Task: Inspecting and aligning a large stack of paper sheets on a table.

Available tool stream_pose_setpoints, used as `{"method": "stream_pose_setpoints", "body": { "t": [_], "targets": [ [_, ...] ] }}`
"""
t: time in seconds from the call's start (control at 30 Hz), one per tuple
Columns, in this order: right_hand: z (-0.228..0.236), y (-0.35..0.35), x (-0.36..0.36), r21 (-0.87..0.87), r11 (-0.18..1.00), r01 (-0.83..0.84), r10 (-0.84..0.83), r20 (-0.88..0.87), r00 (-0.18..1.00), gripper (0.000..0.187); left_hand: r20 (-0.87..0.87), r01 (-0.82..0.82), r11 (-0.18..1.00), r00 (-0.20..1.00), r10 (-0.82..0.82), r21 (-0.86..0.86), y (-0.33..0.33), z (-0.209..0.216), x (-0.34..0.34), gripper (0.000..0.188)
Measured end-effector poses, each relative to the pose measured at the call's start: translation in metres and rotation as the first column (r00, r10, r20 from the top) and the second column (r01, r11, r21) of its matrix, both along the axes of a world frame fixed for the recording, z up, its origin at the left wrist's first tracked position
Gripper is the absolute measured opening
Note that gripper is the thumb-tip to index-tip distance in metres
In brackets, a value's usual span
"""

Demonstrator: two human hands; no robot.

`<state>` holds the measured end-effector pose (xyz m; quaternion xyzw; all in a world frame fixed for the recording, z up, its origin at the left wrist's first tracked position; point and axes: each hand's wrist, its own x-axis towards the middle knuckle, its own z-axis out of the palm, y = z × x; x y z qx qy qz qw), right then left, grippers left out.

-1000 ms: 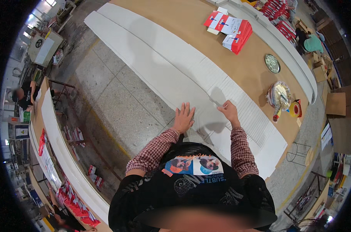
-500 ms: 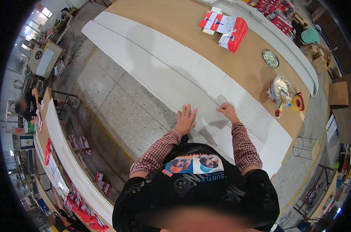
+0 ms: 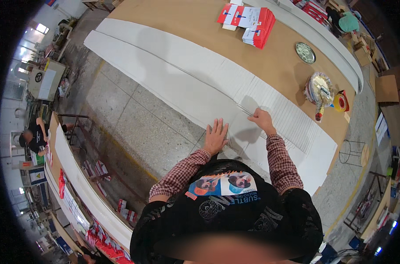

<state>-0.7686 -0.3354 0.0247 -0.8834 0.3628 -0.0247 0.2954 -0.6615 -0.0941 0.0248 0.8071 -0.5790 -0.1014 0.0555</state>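
Observation:
A long white sheet (image 3: 187, 99) stretches from the far left toward me along the table's near edge. My left hand (image 3: 216, 137) lies on its near side, fingers spread and nothing held. My right hand (image 3: 263, 121) is closed in a pinch at the sheet's far edge, where a thin dark line runs up to the fingertips. What the pinch holds, if anything, is too small to make out. Beside and beyond that hand, a stack of fanned white sheets (image 3: 292, 125) shows many overlapping edges.
Red-and-white printed cards (image 3: 258, 26) lie stacked on the brown tabletop (image 3: 200, 33). Farther right are a round patterned plate (image 3: 305, 53), a clear-wrapped round bundle (image 3: 319, 88) and a yellow tape roll (image 3: 340, 103). A wire-framed stool (image 3: 354, 152) stands right. Another person (image 3: 32, 138) works at the left table.
The view has shifted slightly, so the cards and plate appear higher. My left hand stays flat and my right hand stays pinched, both in nearly the same places on the sheet.

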Motion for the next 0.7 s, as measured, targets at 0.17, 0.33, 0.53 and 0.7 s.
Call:
{"method": "stream_pose_setpoints", "body": {
  "t": [0.17, 0.33, 0.53, 0.7],
  "targets": [
    [-0.011, -0.004, -0.007, 0.232, 0.972, -0.038, 0.023, 0.065, 0.998, 0.033, 0.014, 0.008, 1.0, 1.0, -0.007, -0.015, -0.001, 0.004, -0.002, 0.075],
    [-0.024, -0.006, -0.007, 0.258, 0.966, -0.002, -0.028, 0.111, 0.993, 0.033, -0.064, -0.016, 1.0, 0.998, 0.014, -0.023, -0.001, -0.002, 0.001, 0.074],
    [-0.023, -0.011, -0.019, 0.227, 0.974, -0.014, -0.021, 0.153, 0.988, 0.029, -0.153, 0.054, 0.995, 0.986, -0.066, -0.082, -0.008, 0.001, 0.011, 0.071],
    [0.024, 0.032, -0.05, -0.006, 0.977, 0.211, -0.193, 0.383, 0.903, 0.027, -0.19, 0.212, 0.941, 0.945, -0.267, -0.265, -0.06, 0.02, 0.033, 0.063]
  ]
}}
